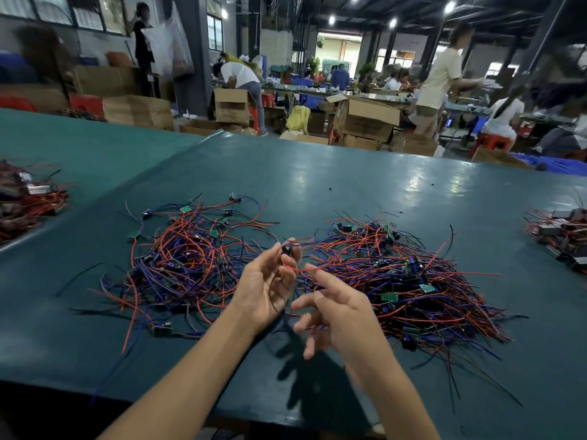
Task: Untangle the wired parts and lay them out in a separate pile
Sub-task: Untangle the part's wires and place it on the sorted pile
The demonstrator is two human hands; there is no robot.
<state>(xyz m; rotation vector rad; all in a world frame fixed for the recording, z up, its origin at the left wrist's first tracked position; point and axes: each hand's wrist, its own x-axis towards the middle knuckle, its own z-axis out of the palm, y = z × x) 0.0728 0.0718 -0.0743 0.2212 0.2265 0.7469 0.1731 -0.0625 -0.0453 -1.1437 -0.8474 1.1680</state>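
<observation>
Two heaps of small green circuit boards with red, blue and black wires lie on the green table [317, 173]: a looser pile on the left [187, 258] and a dense tangled pile on the right [409, 277]. Between them, raised above the table, my left hand [270, 281] pinches a small dark wired part [287, 249] at its fingertips. A red wire [301, 268] runs from that part over my right hand's index finger toward the right pile. My right hand [333, 309] has its fingers loosely spread, with the wire hooked on the index finger.
Further wired-part heaps lie at the far left edge [25, 198] and far right edge [562, 233]. Bare table surface lies beyond both piles and in front of my arms. Behind the table are cardboard boxes [368, 122], red stools and several people working.
</observation>
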